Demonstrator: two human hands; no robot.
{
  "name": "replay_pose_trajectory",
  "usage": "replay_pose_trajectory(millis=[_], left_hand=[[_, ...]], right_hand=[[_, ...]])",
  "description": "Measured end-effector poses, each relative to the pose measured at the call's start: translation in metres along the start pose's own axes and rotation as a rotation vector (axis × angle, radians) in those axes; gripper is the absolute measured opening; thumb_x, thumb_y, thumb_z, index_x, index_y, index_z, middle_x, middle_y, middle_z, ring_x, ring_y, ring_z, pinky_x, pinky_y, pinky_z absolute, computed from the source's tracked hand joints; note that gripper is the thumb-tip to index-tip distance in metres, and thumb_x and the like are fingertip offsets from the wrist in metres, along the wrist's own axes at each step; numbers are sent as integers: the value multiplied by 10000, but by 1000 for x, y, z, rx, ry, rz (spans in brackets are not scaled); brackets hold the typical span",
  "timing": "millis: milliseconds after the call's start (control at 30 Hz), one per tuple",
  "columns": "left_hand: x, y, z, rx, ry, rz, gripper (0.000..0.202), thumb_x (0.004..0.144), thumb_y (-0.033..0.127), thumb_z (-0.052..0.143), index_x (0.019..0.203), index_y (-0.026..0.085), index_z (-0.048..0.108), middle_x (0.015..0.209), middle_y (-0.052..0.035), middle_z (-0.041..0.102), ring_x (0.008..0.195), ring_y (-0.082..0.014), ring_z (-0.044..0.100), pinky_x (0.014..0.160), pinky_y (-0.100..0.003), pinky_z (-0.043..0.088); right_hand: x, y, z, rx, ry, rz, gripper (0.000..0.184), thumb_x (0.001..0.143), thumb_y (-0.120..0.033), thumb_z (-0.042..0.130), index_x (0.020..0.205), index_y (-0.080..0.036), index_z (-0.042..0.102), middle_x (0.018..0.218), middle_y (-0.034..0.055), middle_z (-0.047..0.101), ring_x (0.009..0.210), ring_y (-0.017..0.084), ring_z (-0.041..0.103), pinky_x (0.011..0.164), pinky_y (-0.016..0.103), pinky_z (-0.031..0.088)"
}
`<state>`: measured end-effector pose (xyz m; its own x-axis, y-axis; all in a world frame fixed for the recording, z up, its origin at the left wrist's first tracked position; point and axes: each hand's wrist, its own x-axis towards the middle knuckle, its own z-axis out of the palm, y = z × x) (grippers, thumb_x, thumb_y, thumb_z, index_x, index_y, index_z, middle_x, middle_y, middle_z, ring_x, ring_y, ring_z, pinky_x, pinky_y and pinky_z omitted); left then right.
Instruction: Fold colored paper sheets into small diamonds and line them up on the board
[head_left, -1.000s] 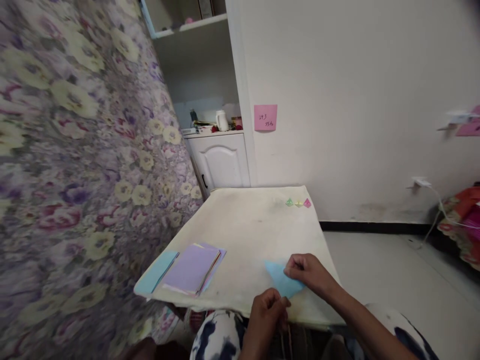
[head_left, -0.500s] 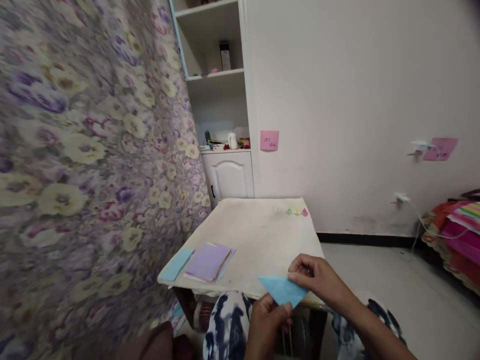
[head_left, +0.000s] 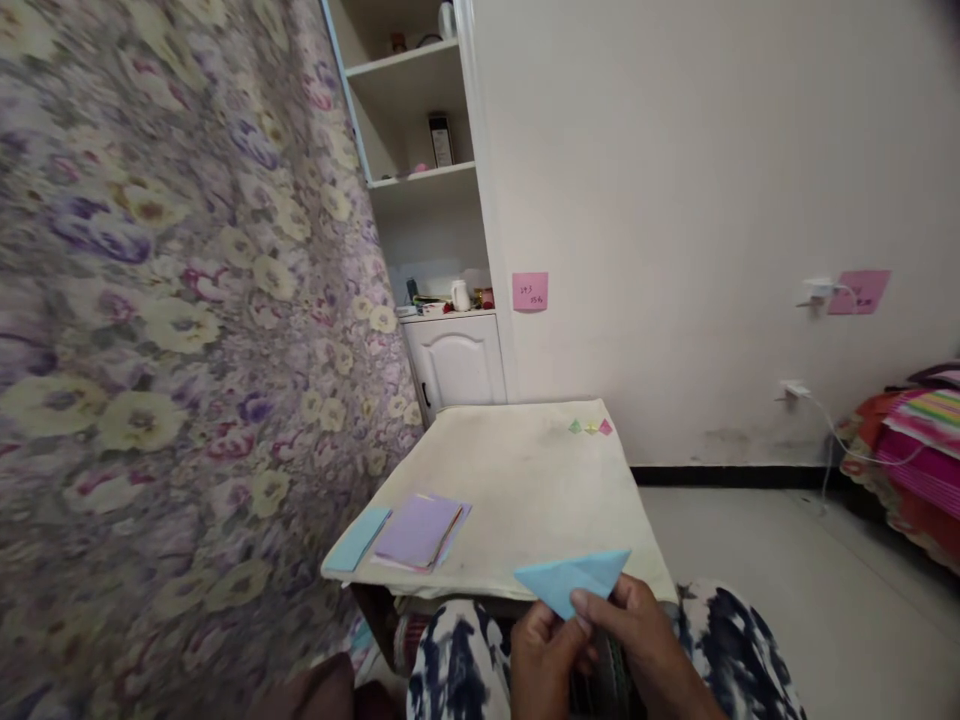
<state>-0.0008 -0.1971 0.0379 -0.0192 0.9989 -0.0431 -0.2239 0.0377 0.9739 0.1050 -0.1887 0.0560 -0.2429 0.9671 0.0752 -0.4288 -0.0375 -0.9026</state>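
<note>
A light blue sheet of paper [head_left: 574,578], folded into a triangle with its long edge away from me, is held above the table's near edge. My left hand [head_left: 546,645] pinches its lower point from the left. From the right, my right hand [head_left: 634,615] grips the same paper, its thumb lying on the front near the lower point and its fingers behind. Both thumbs are close together. The fingers behind the paper are partly hidden.
On the cream-covered table [head_left: 517,470] lie a stack of purple and other coloured paper [head_left: 420,530] and a blue folded paper [head_left: 358,540] at the left. Small coloured diamond shapes [head_left: 591,427] mark the far right corner. A floral curtain [head_left: 225,350] hangs at the left.
My right hand has moved from the paper's upper right corner down toward its lower point, close to my left hand. The triangle's right corner now shows and tilts upward. The camera view has shifted slightly.
</note>
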Motion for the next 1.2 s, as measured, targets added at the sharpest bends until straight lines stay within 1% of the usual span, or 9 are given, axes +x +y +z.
replay_pose_trajectory(millis=[200,400,533,600,667,767,1000,1133,1200], left_hand=[[-2,-11,1,-8,-13,-42,358,575,454,708,716,130,650,463,12,552,420,-101,441,434,-214,315],[-4,-26,4,-14,-89,-60,400,583,534,684,585,156,554,391,21,514,350,-79,407,391,-199,272],[-5,-32,5,3,-130,-46,392,597,524,682,573,162,534,385,26,501,348,-76,412,396,-194,287],[-6,-31,5,-4,-127,-33,363,601,491,696,608,160,547,422,25,517,365,-76,425,400,-191,305],[-6,-28,5,-35,-98,-15,360,583,464,718,711,154,588,524,11,563,412,-86,460,397,-188,327],[-6,-22,5,-75,-55,-6,446,538,426,753,861,148,620,631,-6,594,483,-110,501,392,-192,360],[-7,-16,5,-50,-45,-33,344,572,403,722,723,107,634,425,15,553,375,-93,461,399,-194,331],[-9,-11,9,-80,-26,-22,344,550,358,740,767,100,669,432,13,566,383,-95,465,407,-193,333],[-9,-8,12,-104,-9,-32,353,531,344,753,775,100,679,425,11,569,383,-99,468,405,-193,335]], right_hand=[[-1,4,-5,-30,31,-3,282,691,-410,670,640,-152,565,466,-32,506,381,97,426,395,224,343],[-1,9,-15,-31,97,-2,249,710,-366,666,663,-140,573,512,-26,519,431,86,426,414,205,330],[-2,6,-16,-6,129,-8,253,687,-364,680,651,-139,572,519,-20,524,444,94,436,421,208,339],[-3,5,-15,-11,139,6,271,681,-391,675,663,-140,577,520,-12,538,421,99,439,393,210,329],[-5,4,-14,-21,135,14,284,674,-410,674,672,-141,582,534,-5,554,414,103,443,385,214,334],[-6,6,-15,-54,118,5,287,663,-412,685,664,-141,588,541,-5,558,440,107,452,425,226,369],[-9,9,-15,-145,99,-4,293,673,-422,673,656,-149,569,513,-20,546,442,119,471,448,236,385],[-10,3,-12,-120,135,-70,291,638,-409,698,640,-153,561,551,-17,555,515,124,500,501,227,410],[-10,1,-11,-82,125,-64,300,636,-424,691,659,-159,552,530,-27,532,486,115,483,452,210,390]])
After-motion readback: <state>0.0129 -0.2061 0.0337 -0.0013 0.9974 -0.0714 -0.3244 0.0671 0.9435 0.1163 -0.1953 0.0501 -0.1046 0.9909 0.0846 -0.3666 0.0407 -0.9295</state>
